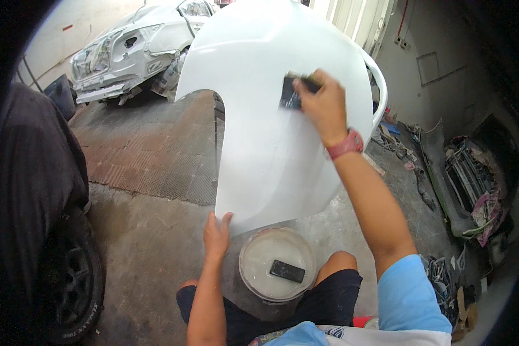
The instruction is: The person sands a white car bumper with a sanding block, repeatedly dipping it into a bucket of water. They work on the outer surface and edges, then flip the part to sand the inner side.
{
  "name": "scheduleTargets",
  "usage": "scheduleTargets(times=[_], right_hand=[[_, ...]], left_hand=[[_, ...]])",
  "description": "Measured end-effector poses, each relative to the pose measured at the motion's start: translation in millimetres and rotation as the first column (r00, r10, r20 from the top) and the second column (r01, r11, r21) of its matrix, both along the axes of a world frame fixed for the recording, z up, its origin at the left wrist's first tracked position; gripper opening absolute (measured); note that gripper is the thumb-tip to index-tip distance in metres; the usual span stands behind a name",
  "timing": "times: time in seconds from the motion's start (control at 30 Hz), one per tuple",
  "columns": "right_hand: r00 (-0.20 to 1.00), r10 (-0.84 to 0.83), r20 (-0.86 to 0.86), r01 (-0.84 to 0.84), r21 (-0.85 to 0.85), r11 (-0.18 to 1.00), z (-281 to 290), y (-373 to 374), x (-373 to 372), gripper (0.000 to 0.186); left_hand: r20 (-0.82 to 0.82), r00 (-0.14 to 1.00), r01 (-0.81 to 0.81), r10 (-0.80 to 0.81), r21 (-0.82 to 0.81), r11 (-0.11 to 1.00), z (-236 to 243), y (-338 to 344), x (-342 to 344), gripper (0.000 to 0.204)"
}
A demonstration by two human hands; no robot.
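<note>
A large white car body panel (271, 138) with a curved cut-out on its left side stands tilted in front of me. My left hand (216, 233) grips its lower left edge, thumb on the face and fingers partly hidden behind. On the upper right of the panel, my right hand (324, 104) presses a black piece of sandpaper (291, 95) to the surface; whether a block backs it is hidden. Between my knees sits a round bucket (245, 275) of cloudy, whitish water, and a black rectangular block (287, 271) lies in it.
Left of me, a car wheel (75, 282) shows under a dark cover (34, 161). A white car body (135, 52) with masked openings stands at the far left. Loose car parts (472, 179) lie along the right wall, with cables (441, 282) nearer to me.
</note>
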State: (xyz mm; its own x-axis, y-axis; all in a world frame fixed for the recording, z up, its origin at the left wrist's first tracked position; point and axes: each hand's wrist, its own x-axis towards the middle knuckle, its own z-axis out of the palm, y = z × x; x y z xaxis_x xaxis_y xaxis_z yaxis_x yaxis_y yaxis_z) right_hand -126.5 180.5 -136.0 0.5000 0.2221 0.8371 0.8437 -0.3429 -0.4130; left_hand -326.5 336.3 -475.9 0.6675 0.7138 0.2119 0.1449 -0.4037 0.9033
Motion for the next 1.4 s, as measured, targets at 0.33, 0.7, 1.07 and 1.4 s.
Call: scheduleTargets(times=[0.33,0.7,1.07,1.4], right_hand=[[0.991,-0.034,0.128,0.03,0.032,0.999,42.9,-3.4,13.0,0.026],[0.992,0.092,0.091,-0.052,-0.367,0.929,-188.3,-11.4,-28.6,0.021],[0.63,0.022,-0.776,-0.144,-0.088,0.986,-355.7,-95.5,-111.1,0.025],[0.551,0.404,-0.73,-0.623,-0.037,0.781,-374.9,-119.1,-180.9,0.047]], left_hand=[[-0.005,1.0,0.0,0.0,0.008,1.0,4.1,2.7,2.5,0.049],[-0.038,0.999,0.009,-0.01,-0.009,1.0,3.7,1.2,5.9,0.049],[-0.044,0.998,-0.04,0.039,-0.004,0.999,0.4,10.2,10.1,0.053],[0.358,0.917,0.387,-0.176,-0.906,0.171,-13.4,-128.8,-50.1,0.074]])
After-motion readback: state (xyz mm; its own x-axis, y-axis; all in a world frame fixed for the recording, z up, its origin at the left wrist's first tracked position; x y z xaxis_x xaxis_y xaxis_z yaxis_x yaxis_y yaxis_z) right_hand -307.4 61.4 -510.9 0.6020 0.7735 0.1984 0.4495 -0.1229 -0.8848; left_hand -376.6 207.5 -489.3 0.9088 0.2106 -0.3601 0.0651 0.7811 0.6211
